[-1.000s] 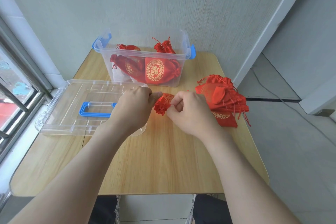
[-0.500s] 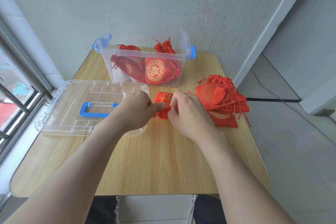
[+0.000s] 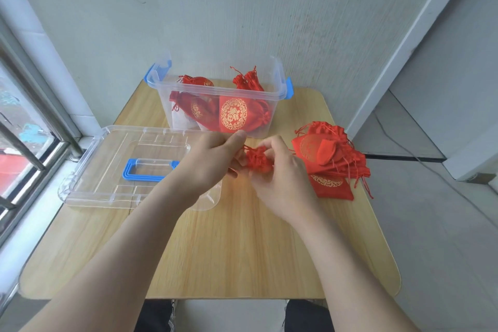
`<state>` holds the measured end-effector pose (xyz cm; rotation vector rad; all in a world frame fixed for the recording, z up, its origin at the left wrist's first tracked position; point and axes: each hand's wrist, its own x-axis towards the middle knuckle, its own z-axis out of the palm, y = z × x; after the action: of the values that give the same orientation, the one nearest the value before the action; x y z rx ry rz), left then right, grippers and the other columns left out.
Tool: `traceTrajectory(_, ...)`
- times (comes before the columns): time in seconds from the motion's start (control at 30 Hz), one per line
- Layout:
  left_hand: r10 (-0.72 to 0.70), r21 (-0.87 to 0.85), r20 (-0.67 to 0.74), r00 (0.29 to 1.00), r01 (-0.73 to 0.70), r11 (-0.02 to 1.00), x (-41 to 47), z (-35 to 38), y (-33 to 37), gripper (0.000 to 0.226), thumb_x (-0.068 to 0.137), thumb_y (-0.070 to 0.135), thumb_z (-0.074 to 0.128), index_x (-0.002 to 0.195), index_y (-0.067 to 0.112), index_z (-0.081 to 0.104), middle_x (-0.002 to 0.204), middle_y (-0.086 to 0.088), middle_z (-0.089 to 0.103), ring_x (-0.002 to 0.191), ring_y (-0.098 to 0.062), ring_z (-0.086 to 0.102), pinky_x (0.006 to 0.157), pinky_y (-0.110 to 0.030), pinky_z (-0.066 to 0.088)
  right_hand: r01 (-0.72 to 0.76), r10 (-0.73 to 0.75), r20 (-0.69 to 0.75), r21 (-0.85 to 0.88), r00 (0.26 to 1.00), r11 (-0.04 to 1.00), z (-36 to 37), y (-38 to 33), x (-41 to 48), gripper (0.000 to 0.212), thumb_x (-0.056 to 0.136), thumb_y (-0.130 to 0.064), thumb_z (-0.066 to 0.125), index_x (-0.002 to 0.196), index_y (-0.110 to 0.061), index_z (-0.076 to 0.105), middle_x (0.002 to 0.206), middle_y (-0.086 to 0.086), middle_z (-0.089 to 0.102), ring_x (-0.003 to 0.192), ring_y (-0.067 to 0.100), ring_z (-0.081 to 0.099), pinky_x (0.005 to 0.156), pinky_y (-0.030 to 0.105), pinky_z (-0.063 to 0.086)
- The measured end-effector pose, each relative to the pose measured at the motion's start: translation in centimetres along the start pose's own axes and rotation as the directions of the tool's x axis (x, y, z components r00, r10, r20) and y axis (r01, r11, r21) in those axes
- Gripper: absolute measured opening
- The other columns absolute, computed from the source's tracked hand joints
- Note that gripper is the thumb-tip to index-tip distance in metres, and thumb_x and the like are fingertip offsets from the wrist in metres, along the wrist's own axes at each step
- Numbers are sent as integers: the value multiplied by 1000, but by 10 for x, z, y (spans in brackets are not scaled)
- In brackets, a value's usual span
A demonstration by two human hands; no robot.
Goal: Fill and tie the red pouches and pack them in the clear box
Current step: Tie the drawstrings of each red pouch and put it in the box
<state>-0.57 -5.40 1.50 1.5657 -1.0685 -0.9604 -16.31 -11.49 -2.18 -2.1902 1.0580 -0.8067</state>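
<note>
A small red pouch (image 3: pixel 257 160) with a gathered neck is held above the table's middle between both hands. My left hand (image 3: pixel 213 159) pinches its left side and a red drawstring. My right hand (image 3: pixel 280 178) grips the pouch from the right and below. Behind them the clear box (image 3: pixel 272 73) with blue latches holds several red pouches with gold print. A pile of flat red pouches (image 3: pixel 331 162) lies on the table to the right of my right hand.
The box's clear lid (image 3: pixel 107 170) with a blue handle lies flat at the left, partly under my left forearm. The wooden table (image 3: pixel 242 250) stands against a wall, with a barred window at the left and open floor at the right.
The pouch's mouth has been drawn tighter into a bunch. My left hand has shifted from the pouch's mouth to pulling the string at its left, and both hands have stayed near the table's middle.
</note>
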Motion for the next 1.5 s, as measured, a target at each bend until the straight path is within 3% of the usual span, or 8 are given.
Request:
traceTrajectory(0.13,-39,-158,-162,986,13,987,1,-9,4,62,113,51,33,84,7,64,88,-12,73,71,-22,69,68,-37,48,-1,32,-190,162,981,987,2,-5,6,8,99,-23,71,97,-22,63,70,-8,71,60,12,64,59,37,48)
traceTrajectory(0.27,-62,60,-345,937,88,994,7,-20,-11,47,109,39,42,93,5,70,96,-13,75,79,-29,70,68,-36,50,-67,156,-300,289,941,955,1,-18,8,9,105,-29,65,108,-21,63,81,-3,75,70,17,72,68,47,58)
traceTrajectory(0.43,-15,451,-249,968,129,883,9,-30,-24,23,100,15,53,105,6,73,102,-9,73,100,-31,66,81,-35,49,-193,329,-169,538,929,821,-5,-48,27,8,104,-25,68,109,-19,65,88,1,79,70,15,74,55,35,55)
traceTrajectory(0.63,-61,458,-206,977,152,876,10,-38,-19,36,98,20,46,100,-10,67,104,-25,70,99,-37,64,81,-43,52,-143,339,-120,742,933,655,-2,-97,78,24,96,3,62,113,-13,58,103,10,78,67,27,76,57,40,61)
traceTrajectory(0.83,-87,441,-176,980,158,883,11,-46,-19,34,100,23,45,83,-5,57,83,-15,62,78,-29,56,67,-37,45,-109,287,-405,409,868,906,18,-114,130,36,89,-3,62,122,-14,52,89,-14,63,89,20,73,82,39,61)
traceTrajectory(1.17,-59,520,-128,990,118,846,15,-43,-27,26,99,21,51,105,3,70,106,-7,72,103,-28,65,90,-43,55,-362,333,-299,-46,894,931,27,-121,168,32,90,3,68,119,-3,57,110,10,55,109,36,67,74,32,46)
traceTrajectory(1.37,-49,552,-101,994,97,828,16,-41,-30,27,101,22,51,109,9,72,113,-4,72,109,-27,64,92,-37,52,-125,-3,-458,-250,889,960,31,-109,113,43,87,-5,61,129,-12,59,125,12,61,119,38,52,95,41,42)
traceTrajectory(1.5,-19,609,-114,993,84,789,18,-36,-37,31,99,26,51,96,4,72,98,-11,75,98,-34,67,88,-46,55,-131,30,-498,-170,867,977,35,-95,72,42,83,-9,65,122,-22,65,123,3,60,117,32,52,97,37,40)
